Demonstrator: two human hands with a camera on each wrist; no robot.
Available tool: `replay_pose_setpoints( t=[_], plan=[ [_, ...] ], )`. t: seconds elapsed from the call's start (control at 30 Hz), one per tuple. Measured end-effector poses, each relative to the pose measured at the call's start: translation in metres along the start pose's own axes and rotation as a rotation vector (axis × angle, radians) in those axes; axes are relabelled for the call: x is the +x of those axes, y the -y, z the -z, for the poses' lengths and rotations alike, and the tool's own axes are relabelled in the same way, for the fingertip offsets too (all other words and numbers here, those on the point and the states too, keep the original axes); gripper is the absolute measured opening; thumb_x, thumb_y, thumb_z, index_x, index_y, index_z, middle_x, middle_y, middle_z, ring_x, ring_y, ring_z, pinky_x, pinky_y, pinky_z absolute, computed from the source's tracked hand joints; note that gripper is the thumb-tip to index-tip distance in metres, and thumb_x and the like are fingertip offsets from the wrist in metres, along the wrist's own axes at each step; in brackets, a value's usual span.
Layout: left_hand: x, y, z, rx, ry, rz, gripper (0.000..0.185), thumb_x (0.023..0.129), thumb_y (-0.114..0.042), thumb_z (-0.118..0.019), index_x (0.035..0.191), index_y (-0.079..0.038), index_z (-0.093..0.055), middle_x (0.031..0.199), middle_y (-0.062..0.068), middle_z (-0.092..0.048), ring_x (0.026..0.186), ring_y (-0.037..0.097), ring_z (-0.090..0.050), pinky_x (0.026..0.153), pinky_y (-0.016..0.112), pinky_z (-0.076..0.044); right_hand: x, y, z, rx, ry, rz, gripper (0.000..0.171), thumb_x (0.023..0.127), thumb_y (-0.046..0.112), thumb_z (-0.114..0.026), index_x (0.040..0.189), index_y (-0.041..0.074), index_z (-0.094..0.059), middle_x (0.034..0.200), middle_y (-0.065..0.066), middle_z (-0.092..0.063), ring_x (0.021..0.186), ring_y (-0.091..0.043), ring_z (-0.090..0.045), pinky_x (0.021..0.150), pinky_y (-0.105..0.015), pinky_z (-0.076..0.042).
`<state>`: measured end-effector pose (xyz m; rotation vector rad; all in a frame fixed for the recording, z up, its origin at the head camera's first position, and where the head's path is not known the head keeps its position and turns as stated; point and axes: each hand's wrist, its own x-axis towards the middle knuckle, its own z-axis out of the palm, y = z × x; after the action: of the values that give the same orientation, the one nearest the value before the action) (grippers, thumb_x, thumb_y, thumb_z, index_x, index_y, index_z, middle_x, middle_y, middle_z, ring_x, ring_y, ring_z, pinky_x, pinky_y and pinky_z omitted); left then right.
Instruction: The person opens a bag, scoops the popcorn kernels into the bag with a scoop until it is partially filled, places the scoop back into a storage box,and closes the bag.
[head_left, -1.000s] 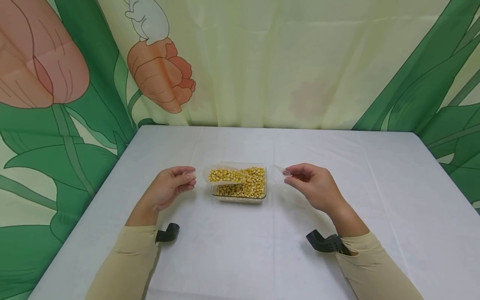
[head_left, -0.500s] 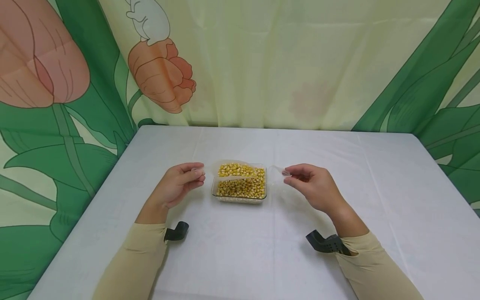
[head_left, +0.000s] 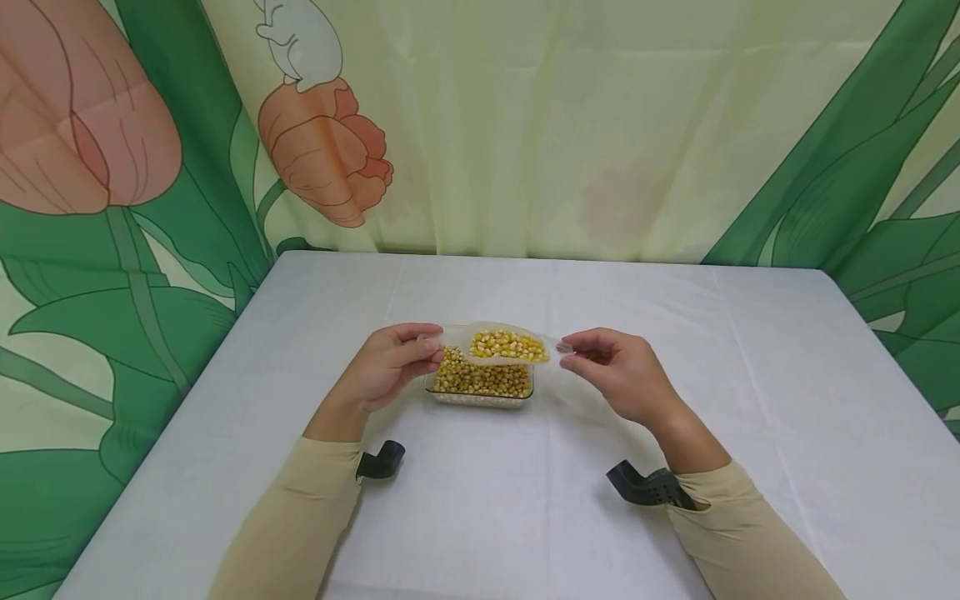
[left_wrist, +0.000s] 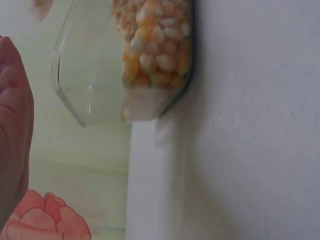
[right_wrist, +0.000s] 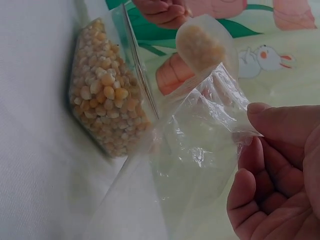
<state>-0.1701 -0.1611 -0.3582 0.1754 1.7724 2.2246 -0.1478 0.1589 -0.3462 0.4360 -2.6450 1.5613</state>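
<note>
My left hand pinches the handle of a translucent white scoop, which carries corn kernels. Its front end reaches right up to the mouth of a clear plastic bag. My right hand pinches the bag's edge between thumb and fingers, and the bag hangs down, looking flat, in the right wrist view. Below the scoop stands a clear glass container holding more corn kernels. In the left wrist view only the side of my left hand shows; the scoop is out of frame there.
A white cloth covers the table. Behind it hangs a curtain printed with flowers, leaves and a rabbit. Each wrist wears a black camera mount, such as the right one.
My left hand has moved right, carrying the loaded scoop across the container to the bag's mouth. My right hand has stayed nearly still, holding the bag.
</note>
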Motion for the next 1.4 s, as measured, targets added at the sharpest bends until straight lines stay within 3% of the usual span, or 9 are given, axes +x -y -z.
replay_pose_setpoints(
  t=[0.27,0.6,1.4],
  plan=[
    [0.004,0.001,-0.014,0.032,0.015,0.019,0.028,0.099,0.008,-0.052,0.125,0.019,-0.05,0.085,0.004,-0.069,0.077,0.009,-0.068,0.074,0.022,-0.056,0.001,0.002,-0.003,0.007,0.001,0.017,0.02,0.09,0.007,-0.075,0.108,-0.001,-0.073,0.104,-0.011,-0.072,0.087,-0.02,-0.066,0.073,-0.02,-0.054],
    [0.007,-0.002,-0.017,0.174,0.032,0.028,0.027,0.098,0.005,-0.056,0.122,0.019,-0.054,0.089,0.011,-0.067,0.079,0.014,-0.066,0.075,0.026,-0.057,0.002,0.001,-0.002,-0.018,0.014,0.008,0.019,0.091,0.007,-0.074,0.108,0.0,-0.073,0.104,-0.01,-0.073,0.087,-0.02,-0.065,0.073,-0.021,-0.053],
    [0.009,-0.011,-0.032,0.209,0.018,-0.011,0.029,0.097,0.0,-0.061,0.122,0.015,-0.058,0.088,0.005,-0.066,0.081,0.013,-0.065,0.08,0.027,-0.057,0.001,-0.002,-0.004,-0.056,0.026,0.013,0.018,0.091,0.007,-0.074,0.108,0.001,-0.073,0.104,-0.008,-0.073,0.087,-0.02,-0.065,0.073,-0.022,-0.053]
  ],
)
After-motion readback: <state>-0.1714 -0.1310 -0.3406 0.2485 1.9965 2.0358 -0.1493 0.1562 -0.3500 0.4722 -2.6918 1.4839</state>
